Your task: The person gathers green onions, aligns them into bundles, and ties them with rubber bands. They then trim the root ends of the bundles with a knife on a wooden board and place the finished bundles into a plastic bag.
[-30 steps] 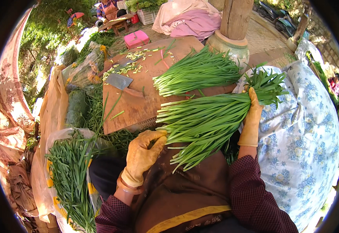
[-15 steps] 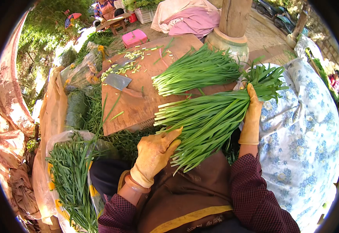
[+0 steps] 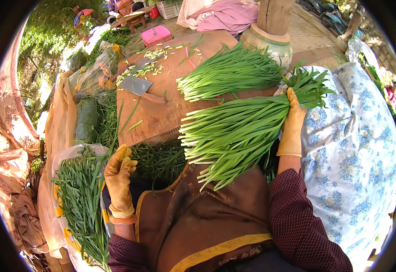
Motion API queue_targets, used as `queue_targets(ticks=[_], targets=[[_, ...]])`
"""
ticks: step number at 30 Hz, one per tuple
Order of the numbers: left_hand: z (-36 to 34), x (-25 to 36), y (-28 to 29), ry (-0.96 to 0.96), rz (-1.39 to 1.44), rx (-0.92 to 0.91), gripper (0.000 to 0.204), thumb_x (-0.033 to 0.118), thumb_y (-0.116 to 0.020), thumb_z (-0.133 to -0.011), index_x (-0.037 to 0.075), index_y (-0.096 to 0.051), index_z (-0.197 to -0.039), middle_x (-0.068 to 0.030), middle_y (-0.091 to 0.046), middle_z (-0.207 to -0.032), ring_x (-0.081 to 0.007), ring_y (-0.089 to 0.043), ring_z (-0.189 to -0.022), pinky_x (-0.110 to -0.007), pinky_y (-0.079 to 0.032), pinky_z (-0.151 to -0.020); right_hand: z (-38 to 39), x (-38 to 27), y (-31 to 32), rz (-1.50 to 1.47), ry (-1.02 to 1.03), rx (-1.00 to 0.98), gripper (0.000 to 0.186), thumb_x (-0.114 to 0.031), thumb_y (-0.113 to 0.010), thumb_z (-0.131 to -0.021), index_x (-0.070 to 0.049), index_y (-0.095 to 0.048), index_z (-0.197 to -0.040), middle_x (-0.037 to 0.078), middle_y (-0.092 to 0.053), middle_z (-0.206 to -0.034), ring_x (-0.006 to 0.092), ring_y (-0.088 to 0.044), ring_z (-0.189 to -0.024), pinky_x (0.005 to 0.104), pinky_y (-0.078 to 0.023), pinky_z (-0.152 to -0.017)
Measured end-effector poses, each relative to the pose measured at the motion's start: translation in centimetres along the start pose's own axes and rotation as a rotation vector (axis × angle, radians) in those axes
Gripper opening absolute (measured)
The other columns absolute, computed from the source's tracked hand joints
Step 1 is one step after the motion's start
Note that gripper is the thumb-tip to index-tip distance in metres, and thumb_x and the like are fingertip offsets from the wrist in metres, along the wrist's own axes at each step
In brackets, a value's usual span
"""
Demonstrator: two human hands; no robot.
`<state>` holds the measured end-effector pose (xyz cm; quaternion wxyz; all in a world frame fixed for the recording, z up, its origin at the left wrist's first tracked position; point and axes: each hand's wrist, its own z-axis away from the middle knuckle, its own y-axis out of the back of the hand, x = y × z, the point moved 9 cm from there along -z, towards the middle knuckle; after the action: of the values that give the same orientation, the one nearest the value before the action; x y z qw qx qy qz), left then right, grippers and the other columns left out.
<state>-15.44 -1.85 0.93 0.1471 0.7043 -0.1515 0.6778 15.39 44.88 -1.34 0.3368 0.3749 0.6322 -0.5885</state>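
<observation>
My right hand (image 3: 293, 122), in a yellow rubber glove, is closed round the leafy end of a large bunch of garlic chives (image 3: 234, 127). Their pale cut ends fan out to the left, over the board's edge and my brown apron (image 3: 211, 213). My left hand (image 3: 120, 179), gloved the same way, is beside a plastic bag of loose garlic chives (image 3: 82, 204). Its fingers are half bent and a little apart, and I see nothing in them. A second bunch of garlic chives (image 3: 229, 75) lies on the wooden board (image 3: 171, 113), just beyond the held one.
A cleaver (image 3: 137, 85) with a wooden handle rests on the board near chopped pale stem bits (image 3: 150, 65). Behind the board are a pink box (image 3: 156, 35) and a wooden post (image 3: 276, 18). Blue-flowered cloth (image 3: 343, 167) bulges at my right. Another person (image 3: 124, 7) sits far back.
My left hand has moved off the held bunch, left to beside the bag of loose chives. My right hand keeps its grip, and the bunch stays nearly in place.
</observation>
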Motion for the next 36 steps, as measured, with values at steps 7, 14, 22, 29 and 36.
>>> queue_targets(ticks=[7,14,22,29,36], targets=[[6.2,-0.5,-8.7,-0.017,-0.355,-0.395,0.020,0.014,-0.075,-0.091,0.003,-0.076,-0.107,-0.0065,-0.071,-0.077,-0.0103,-0.061,-0.063,-0.027,-0.050,-0.059,1.3,0.1,-1.9,-0.092,0.019,-0.005,0.025,0.001,-0.072,-0.089,0.007,-0.063,-0.112,0.014,-0.070,-0.098,0.0209,-0.069,-0.078,0.0320,-0.060,-0.070],[5.7,1.7,-17.3,-0.253,-0.401,-0.582,0.014,0.014,-0.074,-0.092,0.000,-0.075,-0.097,-0.0018,-0.055,-0.061,-0.0058,-0.042,-0.053,-0.026,-0.037,-0.050,1.3,0.4,-1.6,-0.012,-0.008,-0.022,0.029,-0.004,-0.073,-0.089,0.008,-0.068,-0.114,0.014,-0.071,-0.108,0.0219,-0.070,-0.089,0.0317,-0.060,-0.079],[8.7,-2.8,-13.8,0.299,-0.019,-0.737,0.013,0.012,-0.067,-0.098,0.001,-0.071,-0.092,0.0014,-0.063,-0.069,-0.0041,-0.052,-0.055,-0.021,-0.042,-0.050,1.0,0.4,-0.9,-0.047,-0.002,-0.039,0.049,-0.005,-0.081,-0.083,0.005,-0.059,-0.125,0.012,-0.067,-0.112,0.0194,-0.068,-0.089,0.0327,-0.058,-0.076],[1.7,2.0,2.3,0.200,-0.146,0.203,0.019,0.020,-0.067,-0.100,0.001,-0.071,-0.099,-0.0021,-0.066,-0.069,-0.0043,-0.053,-0.049,-0.019,-0.038,-0.044,1.0,0.4,0.2,0.032,0.009,-0.009,0.043,-0.019,-0.080,-0.086,0.005,-0.066,-0.119,0.009,-0.069,-0.106,0.0184,-0.067,-0.089,0.0324,-0.056,-0.079],[5.8,0.1,-6.0,-0.074,-0.534,-0.269,0.025,0.013,-0.072,-0.093,-0.001,-0.072,-0.114,-0.0075,-0.072,-0.079,-0.0142,-0.066,-0.067,-0.028,-0.052,-0.065,1.0,1.6,1.3,0.048,-0.079,-0.014,0.046,-0.023,-0.078,-0.089,0.007,-0.067,-0.121,0.010,-0.069,-0.112,0.0193,-0.067,-0.092,0.0332,-0.056,-0.081]])
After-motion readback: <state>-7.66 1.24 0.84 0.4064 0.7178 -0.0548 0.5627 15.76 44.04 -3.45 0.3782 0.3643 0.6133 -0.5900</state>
